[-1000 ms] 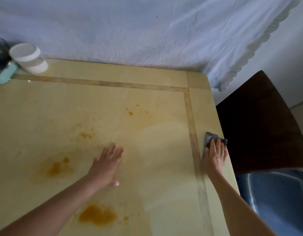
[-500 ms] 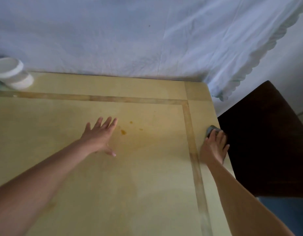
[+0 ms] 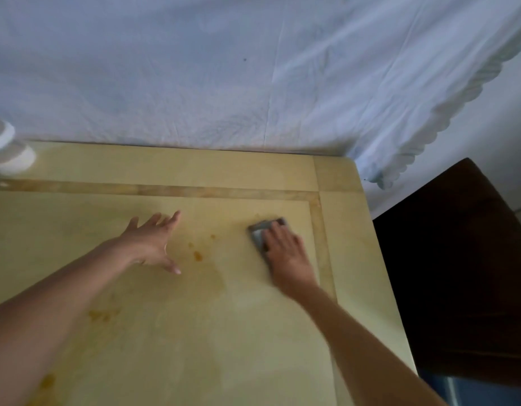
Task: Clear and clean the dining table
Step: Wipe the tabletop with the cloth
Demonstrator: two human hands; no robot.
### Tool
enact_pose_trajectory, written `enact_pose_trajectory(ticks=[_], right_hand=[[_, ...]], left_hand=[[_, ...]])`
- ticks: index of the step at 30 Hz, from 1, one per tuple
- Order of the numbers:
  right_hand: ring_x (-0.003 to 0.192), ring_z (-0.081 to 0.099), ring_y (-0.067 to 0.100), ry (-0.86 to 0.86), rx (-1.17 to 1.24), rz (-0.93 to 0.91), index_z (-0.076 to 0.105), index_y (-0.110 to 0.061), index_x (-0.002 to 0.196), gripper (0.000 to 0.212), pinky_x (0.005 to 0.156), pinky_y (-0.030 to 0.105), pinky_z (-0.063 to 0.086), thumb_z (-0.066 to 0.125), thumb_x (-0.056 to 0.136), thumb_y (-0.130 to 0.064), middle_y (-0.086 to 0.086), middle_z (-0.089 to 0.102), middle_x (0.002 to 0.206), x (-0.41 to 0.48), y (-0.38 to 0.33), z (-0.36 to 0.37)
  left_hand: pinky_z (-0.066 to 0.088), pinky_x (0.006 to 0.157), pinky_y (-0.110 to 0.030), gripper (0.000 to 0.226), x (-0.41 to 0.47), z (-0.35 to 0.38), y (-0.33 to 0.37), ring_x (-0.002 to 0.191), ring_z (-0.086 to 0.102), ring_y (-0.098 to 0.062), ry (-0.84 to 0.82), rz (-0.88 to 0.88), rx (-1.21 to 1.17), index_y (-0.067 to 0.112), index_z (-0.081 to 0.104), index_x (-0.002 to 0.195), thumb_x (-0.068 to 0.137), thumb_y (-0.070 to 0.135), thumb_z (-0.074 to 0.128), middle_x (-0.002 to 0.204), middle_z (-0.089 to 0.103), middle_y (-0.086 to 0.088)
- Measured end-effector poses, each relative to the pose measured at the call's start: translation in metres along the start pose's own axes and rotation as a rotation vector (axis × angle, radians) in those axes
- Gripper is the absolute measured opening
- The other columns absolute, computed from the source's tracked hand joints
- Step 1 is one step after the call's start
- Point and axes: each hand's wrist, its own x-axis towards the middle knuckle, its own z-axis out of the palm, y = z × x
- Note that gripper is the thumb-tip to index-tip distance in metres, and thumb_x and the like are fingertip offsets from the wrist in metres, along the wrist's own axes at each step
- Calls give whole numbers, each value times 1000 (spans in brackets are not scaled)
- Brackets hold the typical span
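Note:
A pale yellow dining table (image 3: 195, 332) with an inlaid border strip fills the view. My right hand (image 3: 285, 253) presses flat on a grey cleaning pad (image 3: 260, 232) inside the border near the far right corner; the hand is motion-blurred. My left hand (image 3: 154, 244) lies flat on the tabletop with fingers spread, left of the pad. Small orange stains (image 3: 197, 254) sit between the two hands, and fainter orange marks (image 3: 102, 315) show nearer to me on the left.
White round containers (image 3: 6, 150) stand at the table's far left edge. A white cloth (image 3: 253, 68) hangs behind the table. A dark wooden chair (image 3: 458, 273) stands close along the right edge.
My right hand slid the grey pad from the table's right edge leftward, inside the border strip. The view shifted toward the far corner. My left hand stayed flat on the table.

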Motion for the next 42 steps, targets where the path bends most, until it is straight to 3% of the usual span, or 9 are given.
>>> enact_pose_trajectory(ticks=[8, 11, 13, 21, 24, 31, 34, 37, 42], right_hand=[[143, 10, 29, 169, 16, 760, 16, -8, 146, 51, 115, 49, 12, 28, 98, -19, 15, 12, 155, 3, 114, -46], [137, 22, 33, 219, -22, 624, 28, -4, 140, 51, 113, 48, 19, 37, 90, -12, 20, 26, 148, 53, 80, -42], [144, 8, 30, 157, 11, 473, 18, -9, 147, 59, 118, 43, 6, 33, 90, -7, 15, 11, 157, 85, 40, -33], [146, -9, 16, -55, 52, -109, 5, -19, 150, 61, 119, 35, -6, 29, 95, -11, -1, -7, 159, 113, -84, -2], [147, -2, 17, 15, 69, -24, 12, -18, 150, 56, 118, 36, -2, 31, 97, -17, 2, 1, 159, 113, -19, -18], [145, 4, 26, 153, 36, 589, 14, -9, 148, 54, 117, 43, 10, 30, 96, -14, 10, 7, 158, 79, 128, -59], [144, 5, 29, 180, 41, 715, 14, -8, 147, 58, 118, 45, 9, 33, 92, -10, 12, 9, 157, 99, 113, -60], [145, 3, 29, 171, 69, 602, 14, -9, 147, 64, 117, 45, 7, 40, 89, -7, 11, 7, 158, 142, 65, -50], [146, -3, 26, 89, 33, 85, 11, -10, 148, 63, 119, 41, -2, 33, 90, -6, 10, 2, 158, 185, -66, -15]], left_hand=[[-1, 117, -43, 131, -3, 4, 1, 146, 8, -13, 52, 67, 20, 7, -19, 146, 66, 72, 61, 159, 7, -6], [0, 117, -40, 139, 0, 5, -5, 144, 18, -13, 37, 83, -31, 3, -18, 146, 54, 86, 47, 159, 6, -8], [-1, 117, -39, 147, 1, 5, -8, 143, 20, -14, 29, 90, -33, 3, -19, 146, 40, 91, 33, 159, 0, -8], [0, 117, -36, 141, 0, 8, -5, 146, -3, -15, 43, 102, 7, 3, -12, 148, 51, 90, 40, 159, -6, -7], [0, 117, -34, 158, -2, 5, -6, 146, -5, -16, 33, 137, 10, 1, -13, 147, 24, 98, 12, 158, -9, -10], [6, 116, -27, 125, -6, 1, 0, 147, -1, -18, 77, 119, -92, 4, -11, 148, 65, 76, 50, 159, -9, -8], [7, 115, -26, 134, -9, 0, 1, 147, -1, -19, 72, 117, -116, 5, -12, 148, 57, 82, 47, 158, -11, -9], [7, 116, -27, 156, -7, 2, -5, 147, -1, -21, 58, 143, -178, 7, -12, 148, 25, 97, 21, 158, -11, -9], [4, 116, -26, 158, -4, 5, -7, 146, -1, -20, 58, 137, -166, 7, -13, 148, 22, 99, 11, 158, -12, -8]])
